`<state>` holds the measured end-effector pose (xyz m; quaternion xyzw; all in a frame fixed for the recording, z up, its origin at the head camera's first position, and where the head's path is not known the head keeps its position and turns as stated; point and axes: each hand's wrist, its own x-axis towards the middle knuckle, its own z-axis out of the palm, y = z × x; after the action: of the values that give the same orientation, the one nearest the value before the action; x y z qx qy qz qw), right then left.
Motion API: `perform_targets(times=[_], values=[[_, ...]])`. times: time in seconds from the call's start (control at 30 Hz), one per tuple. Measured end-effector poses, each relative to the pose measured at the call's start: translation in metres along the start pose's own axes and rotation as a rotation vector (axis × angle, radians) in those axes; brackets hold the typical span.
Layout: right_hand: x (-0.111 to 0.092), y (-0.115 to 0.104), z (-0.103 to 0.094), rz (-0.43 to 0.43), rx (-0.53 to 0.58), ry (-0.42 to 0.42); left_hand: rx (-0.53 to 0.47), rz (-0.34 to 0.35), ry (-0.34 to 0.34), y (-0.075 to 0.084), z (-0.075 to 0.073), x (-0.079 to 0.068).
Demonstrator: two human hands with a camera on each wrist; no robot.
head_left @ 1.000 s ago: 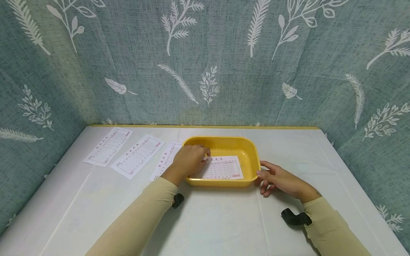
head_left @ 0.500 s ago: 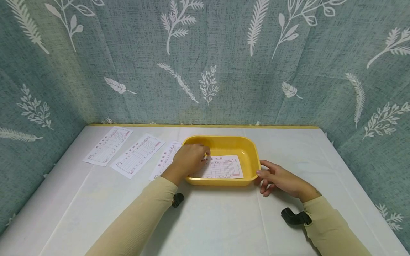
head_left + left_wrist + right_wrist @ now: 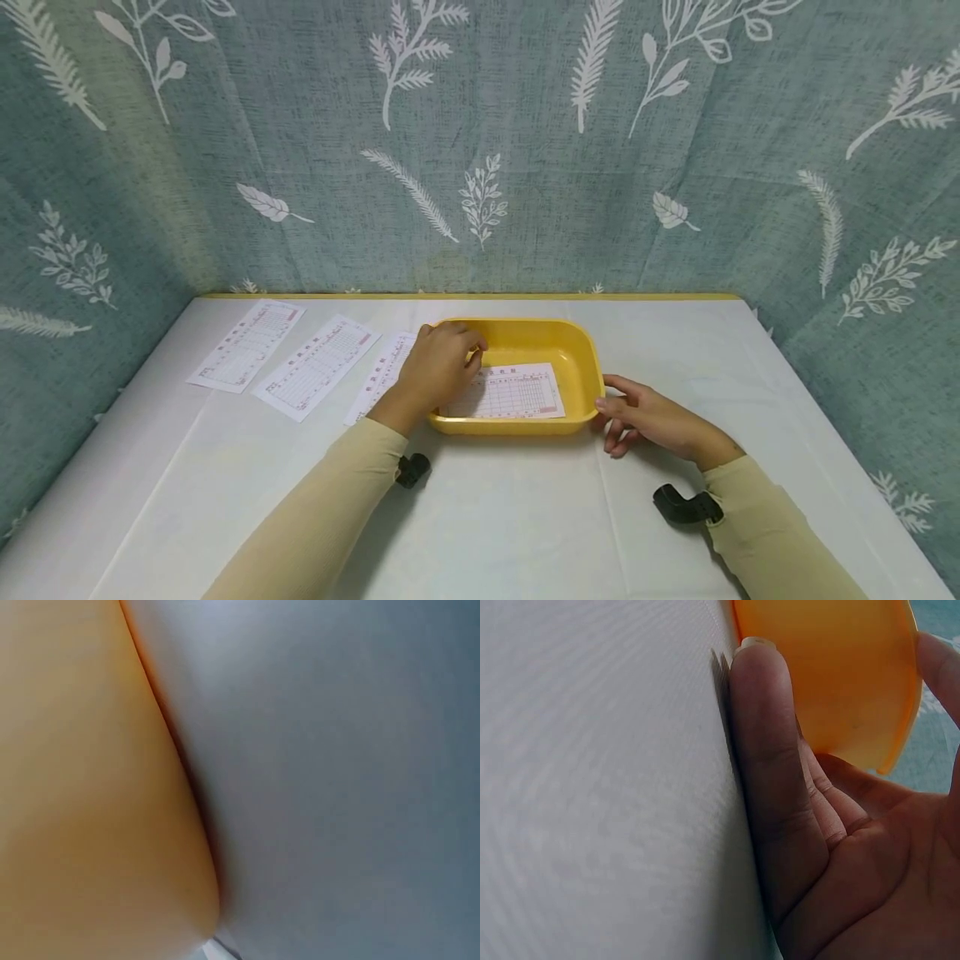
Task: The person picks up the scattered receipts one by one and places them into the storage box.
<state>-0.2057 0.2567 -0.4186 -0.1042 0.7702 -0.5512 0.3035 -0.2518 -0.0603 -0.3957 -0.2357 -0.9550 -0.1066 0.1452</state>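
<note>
Basically, left hand (image 3: pixel 437 368) bends over the yellow tray's (image 3: pixel 517 427) left end, can't tell if it pinches anything; right hand (image 3: pixel 656 419) loosely spread, touching the tray's right end. 1 printed slip (image 3: pixel 519 392) lies in the tray, 3 more slips (image 3: pixel 318 367) on white table (image 3: pixel 517 517), left of it. Leafy cloth (image 3: pixel 540 192) behind.
</note>
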Motion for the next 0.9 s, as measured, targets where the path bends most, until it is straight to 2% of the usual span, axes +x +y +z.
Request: perform_targets(times=[0.13, 0.23, 0.47, 0.63, 0.9], values=[[0.001, 0.000, -0.001, 0.006, 0.003, 0.021, -0.087, -0.006, 0.120, -0.003, -0.007, 0.002], [0.001, 0.001, -0.002, 0.008, 0.007, 0.025, -0.159, -0.021, 0.165, -0.008, -0.015, -0.002], [0.001, 0.002, 0.000, 0.002, 0.017, 0.019, -0.218, -0.086, 0.236, -0.019, -0.036, -0.029], [0.003, 0.001, -0.001, -0.002, 0.002, 0.019, -0.208, -0.140, 0.263, -0.027, -0.044, -0.046], [-0.001, 0.005, -0.001, 0.001, 0.000, 0.038, -0.177, -0.211, 0.251, -0.034, -0.045, -0.053]])
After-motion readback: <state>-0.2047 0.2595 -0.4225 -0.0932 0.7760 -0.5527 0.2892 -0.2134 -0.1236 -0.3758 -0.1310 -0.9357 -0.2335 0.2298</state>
